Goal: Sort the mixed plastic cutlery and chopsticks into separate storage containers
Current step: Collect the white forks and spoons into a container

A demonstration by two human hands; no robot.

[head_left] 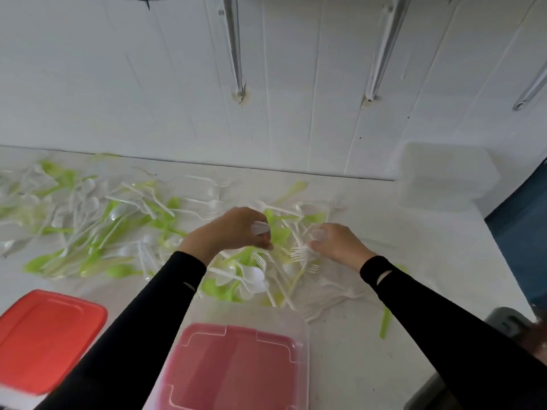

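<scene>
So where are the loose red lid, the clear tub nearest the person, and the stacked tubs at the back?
Red lid (50,338): head view, middle of its top.
Clear tub (251,313): head view, its far wall.
Stacked tubs (447,168): head view, side of the upper tub.

My white counter carries a wide heap of white and green plastic cutlery across its middle, a red lid near left, a clear container just before me, and stacked clear tubs far right.
</scene>
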